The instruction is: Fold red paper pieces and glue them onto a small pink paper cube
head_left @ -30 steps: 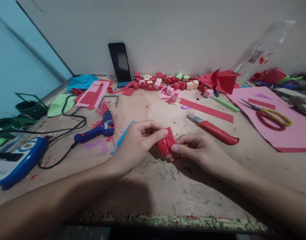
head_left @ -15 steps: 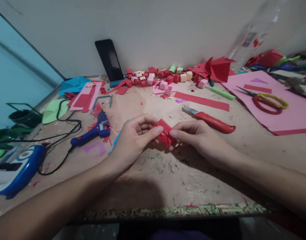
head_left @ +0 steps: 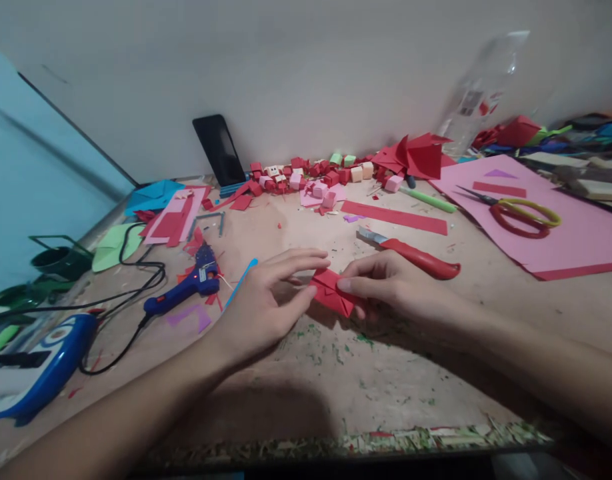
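Two hands, the right (head_left: 391,283) with fingers pinching a folded red paper (head_left: 332,292) above the desk (head_left: 306,380), the left (head_left: 273,297) with fingers loosely curved at its edge, apparently steadying the creases for close folding

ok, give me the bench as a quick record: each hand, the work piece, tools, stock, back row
right hand: pinching folded red paper, thumb on top
left hand: fingers spread, thumb at the paper's left edge; firm grip or not, cannot tell
work piece: folded red paper, flaps creased on upper face
knife: beyond right hand, red handle, blade pointing left
scissors: on pink sheet, right side
glue gun: lying left of left hand
back row: phone propped up, small paper cubes, clear bottle
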The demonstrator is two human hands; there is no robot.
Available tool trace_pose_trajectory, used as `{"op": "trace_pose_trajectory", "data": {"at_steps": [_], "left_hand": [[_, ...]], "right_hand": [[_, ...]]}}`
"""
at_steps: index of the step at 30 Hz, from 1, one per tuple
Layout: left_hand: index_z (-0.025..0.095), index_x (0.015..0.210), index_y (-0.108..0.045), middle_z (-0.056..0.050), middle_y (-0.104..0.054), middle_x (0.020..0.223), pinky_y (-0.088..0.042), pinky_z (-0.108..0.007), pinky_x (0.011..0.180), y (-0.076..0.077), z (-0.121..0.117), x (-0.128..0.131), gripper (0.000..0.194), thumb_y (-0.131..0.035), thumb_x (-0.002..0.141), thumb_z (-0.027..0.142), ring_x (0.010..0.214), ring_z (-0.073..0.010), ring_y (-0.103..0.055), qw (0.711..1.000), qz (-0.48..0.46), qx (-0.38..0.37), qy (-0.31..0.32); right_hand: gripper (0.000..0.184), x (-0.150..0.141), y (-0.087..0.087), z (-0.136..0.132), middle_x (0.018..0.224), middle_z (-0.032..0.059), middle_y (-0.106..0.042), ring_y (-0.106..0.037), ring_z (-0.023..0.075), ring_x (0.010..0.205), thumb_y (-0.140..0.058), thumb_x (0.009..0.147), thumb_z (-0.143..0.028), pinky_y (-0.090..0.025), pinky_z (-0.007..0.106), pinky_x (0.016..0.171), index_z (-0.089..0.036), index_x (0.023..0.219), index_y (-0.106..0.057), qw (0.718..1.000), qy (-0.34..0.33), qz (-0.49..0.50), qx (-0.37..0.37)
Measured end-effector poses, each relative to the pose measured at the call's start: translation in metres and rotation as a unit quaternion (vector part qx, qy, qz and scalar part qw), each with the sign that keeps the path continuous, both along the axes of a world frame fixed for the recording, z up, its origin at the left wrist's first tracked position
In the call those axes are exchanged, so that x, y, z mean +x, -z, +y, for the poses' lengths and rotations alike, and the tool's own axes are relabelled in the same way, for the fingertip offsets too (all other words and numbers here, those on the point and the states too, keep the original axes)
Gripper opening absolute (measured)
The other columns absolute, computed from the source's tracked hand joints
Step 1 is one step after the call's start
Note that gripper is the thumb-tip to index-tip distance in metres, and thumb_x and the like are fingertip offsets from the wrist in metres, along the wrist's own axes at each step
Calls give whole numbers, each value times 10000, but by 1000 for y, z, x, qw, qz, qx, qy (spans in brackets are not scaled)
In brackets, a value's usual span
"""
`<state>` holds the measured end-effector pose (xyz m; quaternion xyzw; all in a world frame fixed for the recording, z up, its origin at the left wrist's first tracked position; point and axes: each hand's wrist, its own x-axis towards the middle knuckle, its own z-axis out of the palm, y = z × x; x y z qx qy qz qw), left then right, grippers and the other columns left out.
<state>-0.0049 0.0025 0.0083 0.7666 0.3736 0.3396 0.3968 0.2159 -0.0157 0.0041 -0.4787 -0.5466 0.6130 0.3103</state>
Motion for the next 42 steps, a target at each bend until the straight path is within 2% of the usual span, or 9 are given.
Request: {"op": "trace_pose_trajectory", "data": {"at_steps": [3,7,11,14,17,23,27,32,42], "left_hand": [[183,1045,-791,-63,-792,1096,-571,-276,873,2,1,1,166,-674,933,151,1010,-188,-722,997,31,74,-1],[186,1014,-809,-31,-797,958,-534,-274,783,4,1,0,138,-687,955,213,823,-159,-695,996,39,70,-28],[172,893,-801,-28,-788,878,-508,-271,756,6,2,1,161,-683,952,265,805,-160,-678,996,-27,-53,-66],[156,846,-763,-13,-722,762,-476,-253,634,9,4,3,197,-727,900,342,677,-140,-619,968,-128,-204,-65],[140,815,-743,0,-674,704,-444,-233,599,12,6,4,219,-750,867,353,625,-119,-574,952,-152,-260,-49],[152,847,-722,-6,-702,815,-490,-238,703,10,3,4,148,-694,916,280,744,-128,-623,982,-94,-156,-44],[193,877,-642,15,-649,904,-501,-243,723,7,-3,2,62,-693,909,180,817,-132,-637,994,-43,15,-95],[194,848,-718,-39,-677,1120,-499,-326,957,7,-7,-1,105,-679,918,127,1035,-178,-661,980,57,183,-59],[178,760,-708,-37,-652,1036,-551,-253,732,12,0,5,122,-765,854,231,937,-173,-668,996,-36,-31,-78]], "right_hand": [[369,2,2,1,570,4,-627,-546,124,519,-753,897,-491,-397,253,499,-180,706,-698,1000,-6,-19,11],[360,1,4,1,773,37,-714,-610,156,652,-826,835,-531,-461,268,569,-188,930,-771,1000,5,4,12],[317,-4,3,-1,754,52,-721,-588,145,620,-845,811,-453,-446,271,566,-162,899,-757,999,-1,25,-25],[291,-7,3,-1,712,55,-711,-604,146,624,-815,828,-428,-459,273,593,-145,854,-754,999,-21,29,-33],[261,-8,3,-1,695,40,-695,-583,129,598,-859,772,-378,-450,261,579,-144,803,-749,997,-18,39,-56],[200,-8,6,-2,695,50,-731,-585,117,571,-867,762,-323,-431,233,523,-147,799,-779,994,7,79,-74],[234,-10,8,-3,676,45,-745,-617,126,565,-889,755,-371,-465,239,533,-157,791,-802,992,42,88,-83],[321,-12,9,-4,768,84,-803,-744,210,727,-879,768,-461,-559,306,684,-168,893,-843,992,71,87,-53],[299,-14,9,-6,721,56,-772,-622,141,622,-857,772,-459,-483,267,609,-168,717,-816,997,67,28,5]]}}
